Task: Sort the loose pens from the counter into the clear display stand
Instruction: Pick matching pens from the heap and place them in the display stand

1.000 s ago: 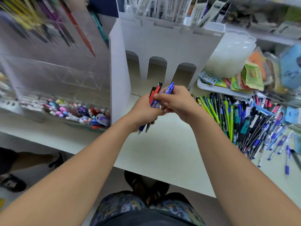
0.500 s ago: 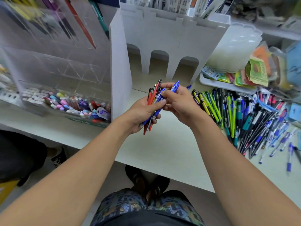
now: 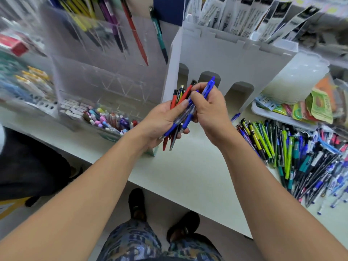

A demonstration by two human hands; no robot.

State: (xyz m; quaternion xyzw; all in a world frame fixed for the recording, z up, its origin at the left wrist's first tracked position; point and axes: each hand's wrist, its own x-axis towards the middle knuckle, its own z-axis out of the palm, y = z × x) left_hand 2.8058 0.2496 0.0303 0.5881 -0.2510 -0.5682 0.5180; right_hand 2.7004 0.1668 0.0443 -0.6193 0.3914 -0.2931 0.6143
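The left hand [image 3: 162,121] grips a mixed bundle of pens [image 3: 178,117], red, black and blue, fanned so their clip ends point toward one o'clock and their tips toward seven. Held this way, the bundle works as a ready stock: colours show at the top, so one can be picked by sight. The right hand [image 3: 209,110] meets it from three o'clock, thumb and fingers pinching a blue pen [image 3: 208,89] that stands proud of the others, most likely to draw it out or square it with its fellows before it goes to a slot.

The clear display stand [image 3: 105,59] rises at ten to eleven o'clock from the hands, its upper compartments already carrying a few upright pens, its lower tiers largely unfilled. Both hands hover above the worktop [image 3: 188,172], near the stand, which keeps the reach to it short.

The heap of loose pens [image 3: 293,157] lies spread at four o'clock on the worktop, well apart from the stand, so much of the sorting looks undone. A white divider rack [image 3: 222,59] stands at twelve o'clock behind the hands.
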